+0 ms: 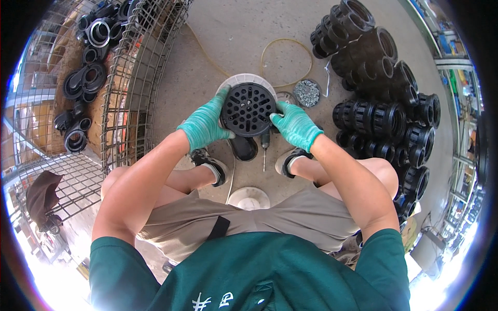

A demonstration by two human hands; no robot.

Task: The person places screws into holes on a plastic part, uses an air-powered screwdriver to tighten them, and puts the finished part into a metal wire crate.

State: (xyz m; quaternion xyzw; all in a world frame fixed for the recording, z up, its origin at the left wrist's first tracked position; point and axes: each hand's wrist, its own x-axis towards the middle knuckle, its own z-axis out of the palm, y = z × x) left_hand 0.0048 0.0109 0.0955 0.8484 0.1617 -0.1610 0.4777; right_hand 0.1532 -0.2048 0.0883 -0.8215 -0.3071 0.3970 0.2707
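A round black drain grate [249, 110] full of holes and slots lies between my two hands, over a round white stand [241, 79] that shows behind it. My left hand [207, 120], in a green glove, is closed around the grate's left edge. On the opposite edge my right hand [296, 123], gloved alike, grips with thumb and fingers. Just below the grate, a black rounded plastic part [244, 149] sticks out. Beside it a power drill's bit [264, 155] points toward me; most of the drill is hidden.
A round dish of screws [307, 93] stands right of the grate, near a yellowish hose [282, 40]. Stacked black ribbed fittings [371, 116] line the right. At left, a wire cage [136, 78] stands near loose black fittings [85, 83]. My shoes [213, 165] flank the work.
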